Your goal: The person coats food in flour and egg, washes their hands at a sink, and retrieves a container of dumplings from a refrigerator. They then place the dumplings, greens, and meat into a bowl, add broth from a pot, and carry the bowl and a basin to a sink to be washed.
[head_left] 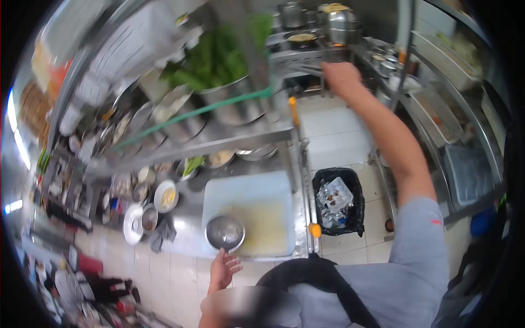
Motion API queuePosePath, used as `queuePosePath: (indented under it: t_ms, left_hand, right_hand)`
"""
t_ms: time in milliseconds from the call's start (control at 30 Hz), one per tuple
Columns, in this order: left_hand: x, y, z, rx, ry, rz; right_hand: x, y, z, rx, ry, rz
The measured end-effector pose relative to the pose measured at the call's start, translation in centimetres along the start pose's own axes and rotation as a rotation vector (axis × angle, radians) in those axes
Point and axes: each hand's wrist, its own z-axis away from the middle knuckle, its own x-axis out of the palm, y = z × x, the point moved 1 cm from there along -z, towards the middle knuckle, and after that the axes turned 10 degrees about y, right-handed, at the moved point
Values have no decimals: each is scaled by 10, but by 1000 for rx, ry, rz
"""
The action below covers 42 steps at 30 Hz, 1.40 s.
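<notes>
A steel mixing bowl (225,230) sits on a pale blue cutting board (268,191), whose surface is wet with yellowish liquid. My left hand (223,269) is at the bowl's near rim, fingers spread, one fingertip at or very near the edge. Far out to the upper right, my right hand (342,79) is closed around a thin metal utensil (307,69). Blur hides the utensil's exact kind. It points left, over the aisle beside the counter.
A black-lined bin (358,210) with foil and an egg carton stands right of the counter. Leafy greens (213,57) fill a pot on the shelf above. White bowls (165,197) line the left. A wire rack (437,117) borders the right; another person (71,287) is lower left.
</notes>
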Motion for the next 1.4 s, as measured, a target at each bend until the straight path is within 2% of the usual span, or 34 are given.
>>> queuePosePath:
  t_ms: [33, 100, 167, 300, 367, 433, 467, 500, 533, 567, 600, 700, 733, 767, 833, 867, 900, 967, 1100, 1400]
  left_hand:
    - [-6, 2, 1, -7, -34, 16]
    - [-27, 1, -3, -20, -48, 34]
    - [-51, -1, -7, -23, -18, 59]
    - [-114, -12, -36, -53, 34, 117]
    - [-147, -13, -61, -58, 62, 46]
    - [-177, -17, -93, -78, 71, 28]
    - [-194, -18, -109, -93, 87, -2]
    - [-211, -20, -127, -103, 76, -18]
    - [-225, -22, -147, -135, 63, -81]
    - [-237, -21, -169, -165, 48, -141]
    - [-246, -18, -190, -171, 32, -150]
    - [-266, -12, -253, -150, 28, -335]
    - [-271, -12, -275, -97, 16, -335]
    - [-276, -18, -300, -46, 4, -333]
    - [-284, -47, -362, 10, -15, -239]
    - [-281, -54, -381, 75, -45, 55]
    - [-277, -60, -399, 129, -107, 349]
    - [-267, -67, -417, 116, -124, 440]
    - [-255, -69, -435, 27, -50, 299]
    - [-259, -64, -447, -23, -18, 255]
  right_hand:
    - [12, 0, 9, 33, 46, -53]
    - [36, 5, 38, 112, -22, -79]
    - [69, 15, 81, 96, 46, -187]
    - [47, -47, 154, 256, 98, -362]
    - [55, -66, 192, 197, 381, -368]
    - [16, -75, 230, 381, -88, -658]
    - [-27, -99, 247, 597, -406, -843]
    - [-67, -115, 262, 519, -743, -1060]
    - [-93, -138, 281, 539, -1021, -1186]
    - [-111, -159, 297, 457, -1320, -1112]
    - [-109, -180, 328, 539, -1539, -1191]
    - [-81, -291, 409, 431, -2016, -1054]
    - [-54, -324, 442, 468, -2019, -1097]
    - [-8, -348, 484, 45, -1759, -1241]
    - [99, -384, 559, 267, -1402, -1112]
    - [119, -421, 552, 807, -1161, -1130]
    - [154, -439, 549, 948, -978, -1039]
    - [224, -457, 533, 1044, -740, -796]
    - [287, -473, 533, 1134, -686, -515]
    - [308, -487, 559, 1162, -688, -434]
